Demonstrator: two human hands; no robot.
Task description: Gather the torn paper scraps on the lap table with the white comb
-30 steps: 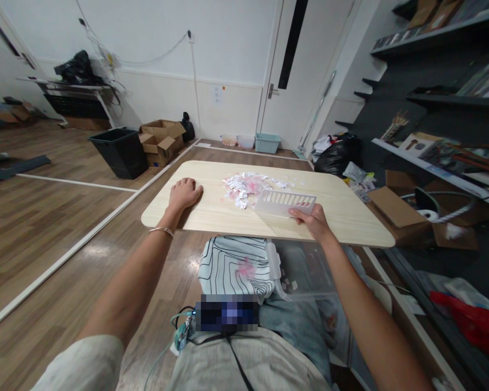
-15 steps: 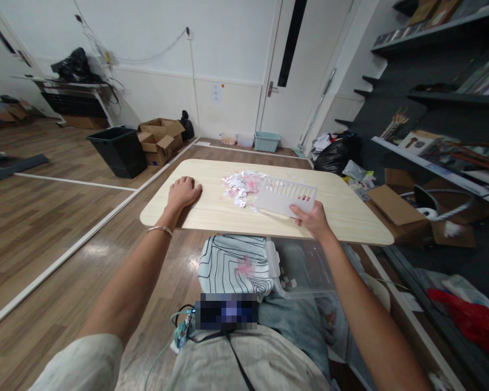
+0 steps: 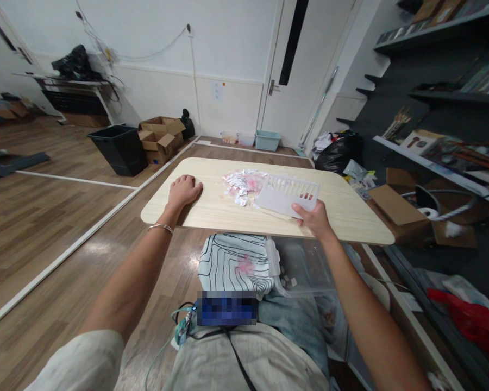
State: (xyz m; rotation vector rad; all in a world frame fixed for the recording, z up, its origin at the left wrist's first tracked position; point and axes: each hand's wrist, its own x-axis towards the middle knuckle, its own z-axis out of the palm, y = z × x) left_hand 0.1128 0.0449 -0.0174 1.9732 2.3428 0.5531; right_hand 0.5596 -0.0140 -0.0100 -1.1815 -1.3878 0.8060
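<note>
A light wooden table stands in front of me. My left hand rests flat on its left part, fingers loosely curled, holding nothing. My right hand grips the near right corner of a white slotted plastic lid, which leans against a heap of white and pink paper scraps in the middle of the table. A clear plastic bin with a few scraps in it sits on my lap below the table's near edge.
A black bin and open cardboard boxes stand on the floor at the left. Shelves line the right wall, with a black bag and boxes below. A door is behind the table.
My right hand has pushed the slotted lid left and tilted it flatter, drawing the scraps into a tighter heap. My left hand has stayed in place.
</note>
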